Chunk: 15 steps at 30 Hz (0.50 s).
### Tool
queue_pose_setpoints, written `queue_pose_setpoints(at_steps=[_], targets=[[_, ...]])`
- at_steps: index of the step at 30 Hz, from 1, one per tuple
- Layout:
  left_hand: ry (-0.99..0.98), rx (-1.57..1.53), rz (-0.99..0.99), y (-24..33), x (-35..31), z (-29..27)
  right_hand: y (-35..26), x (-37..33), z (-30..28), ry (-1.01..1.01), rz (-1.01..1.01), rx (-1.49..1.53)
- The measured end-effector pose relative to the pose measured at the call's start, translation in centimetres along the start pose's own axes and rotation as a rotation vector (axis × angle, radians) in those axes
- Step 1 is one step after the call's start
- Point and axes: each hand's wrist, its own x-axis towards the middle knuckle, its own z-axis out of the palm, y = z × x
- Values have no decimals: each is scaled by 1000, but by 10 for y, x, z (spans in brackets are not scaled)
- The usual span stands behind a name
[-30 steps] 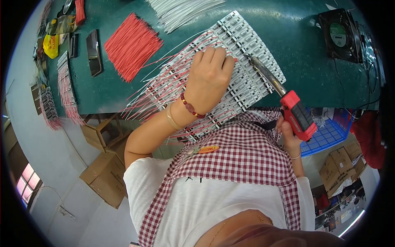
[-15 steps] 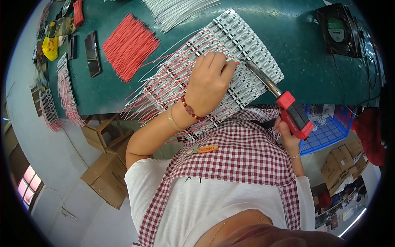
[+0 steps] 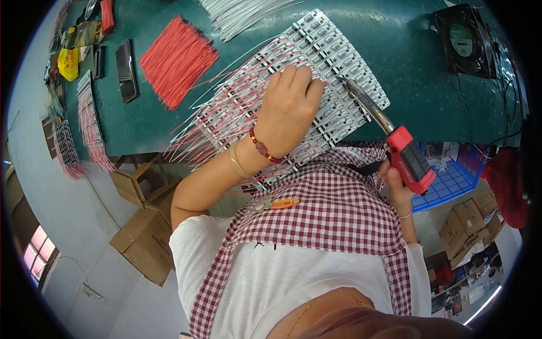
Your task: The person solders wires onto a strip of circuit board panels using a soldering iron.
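Note:
My left hand (image 3: 291,107) hovers over a panel of small circuit boards (image 3: 339,53), thumb and fingers pinched on a thin red wire whose end just shows by the fingertips. Many red and white wires (image 3: 226,116) trail off the panel's left side. My right hand (image 3: 396,185) is wrapped round the lower part of a red and black soldering gun (image 3: 409,159). The gun's metal barrel slants up and left, its dark tip over the boards, a little right of my left fingers. Whether the tip touches a board I cannot tell.
Bundles of red wires (image 3: 178,61) and white wires (image 3: 243,14) lie on the green table (image 3: 412,68). A phone (image 3: 127,70) and wired board strips (image 3: 90,116) are at left. A black fan (image 3: 463,42) stands at right; a blue basket (image 3: 446,189) sits below the table edge.
The soldering gun has shifted a little to the right, its tip now farther from my left fingers. My left hand has moved slightly up, still pinched.

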Motion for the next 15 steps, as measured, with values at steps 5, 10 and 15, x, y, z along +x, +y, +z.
queue_pose_setpoints(at_steps=[5, 10, 15], targets=[[23, 7, 30, 0, -1, -1, 7, -6, 0, 20, -43, 51], [48, -59, 49, 7, -6, -2, 2, -4, -2, -67, -8, 52], [29, -77, 30, 6, -7, 2, 15, -5, -1, -34, -67, -59]])
